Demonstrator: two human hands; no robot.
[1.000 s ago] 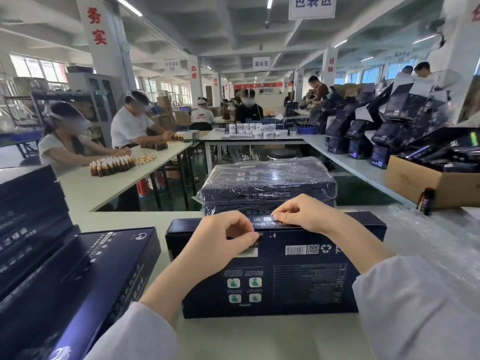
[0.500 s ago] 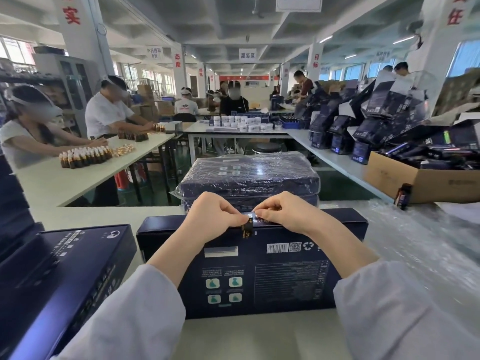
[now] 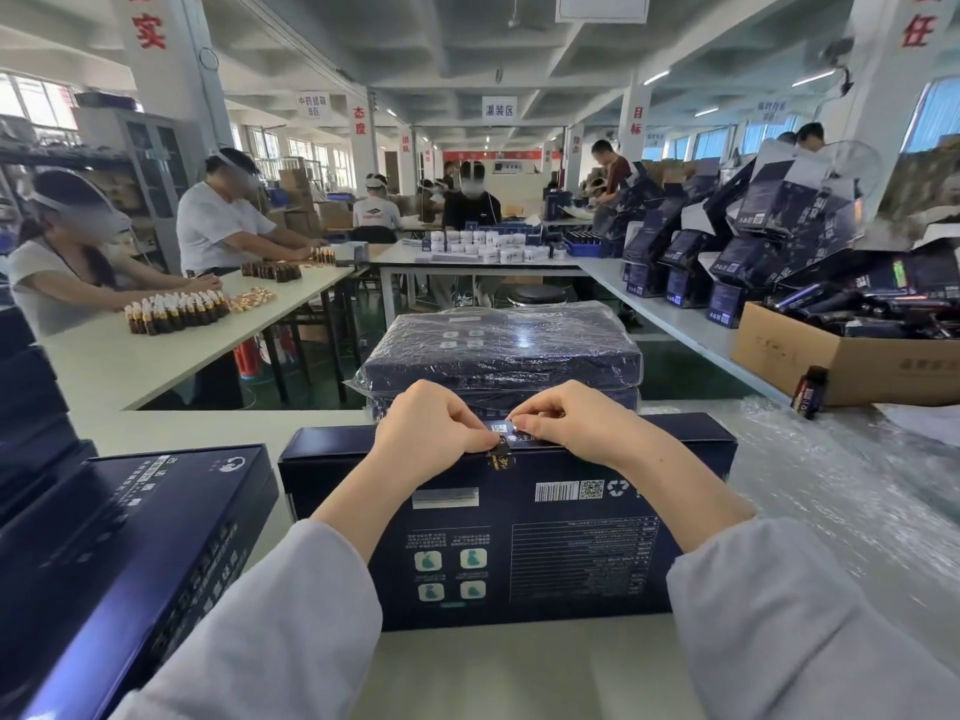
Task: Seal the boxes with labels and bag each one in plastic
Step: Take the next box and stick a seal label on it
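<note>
The left hand (image 3: 431, 428) and right hand (image 3: 566, 423) pinch the label (image 3: 501, 452) on the box (image 3: 519, 543); pressing it flat across the seam should seal best.

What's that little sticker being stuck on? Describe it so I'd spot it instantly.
Find the big dark blue box directly before the person. At its far edge, the left hand and right hand pinch the seal label. Small, dark, with a gold mark, it folds over the edge, unlike the printed white barcode below.

hands (image 3: 431, 433): 2 | label (image 3: 501, 456): 1 | box under hands (image 3: 571, 558): 1 | bagged boxes (image 3: 498, 356): 2 | cardboard carton (image 3: 831, 363): 1
</note>
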